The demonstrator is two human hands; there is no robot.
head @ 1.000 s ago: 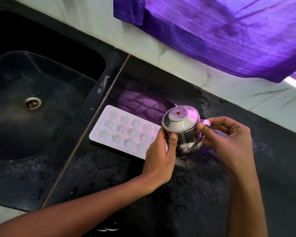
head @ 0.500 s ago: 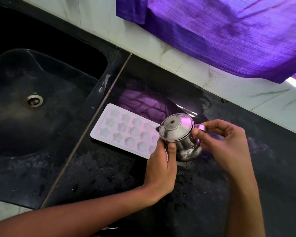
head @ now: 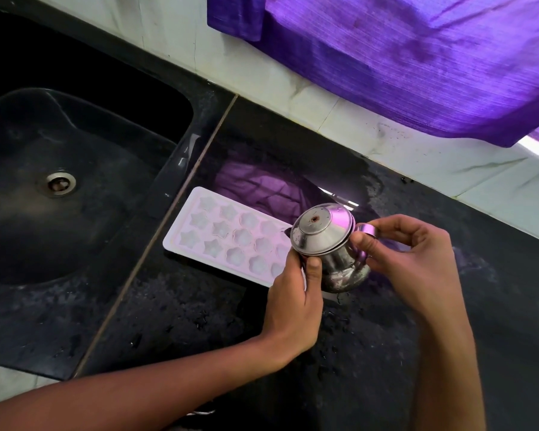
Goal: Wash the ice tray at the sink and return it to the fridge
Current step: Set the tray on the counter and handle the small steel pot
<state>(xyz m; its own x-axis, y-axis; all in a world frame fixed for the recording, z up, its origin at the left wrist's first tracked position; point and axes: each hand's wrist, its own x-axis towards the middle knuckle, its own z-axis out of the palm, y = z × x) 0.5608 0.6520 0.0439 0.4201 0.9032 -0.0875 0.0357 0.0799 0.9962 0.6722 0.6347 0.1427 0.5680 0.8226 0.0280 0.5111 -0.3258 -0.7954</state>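
Hands (head: 355,269) grip tilted steel pot (head: 330,247) over ice tray (head: 227,234) on counter (head: 175,312).

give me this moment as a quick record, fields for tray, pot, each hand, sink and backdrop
ice tray: pink ice tray with star-shaped cells, flat on the black counter, just right of the sink
steel pot: small lidded steel pot, tilted toward the tray, over its right end
left hand: left hand grips the pot's body, thumb on its side
right hand: right hand pinches the pot's handle
sink: black sink with a metal drain
backdrop: purple cloth hangs over the pale tiled wall
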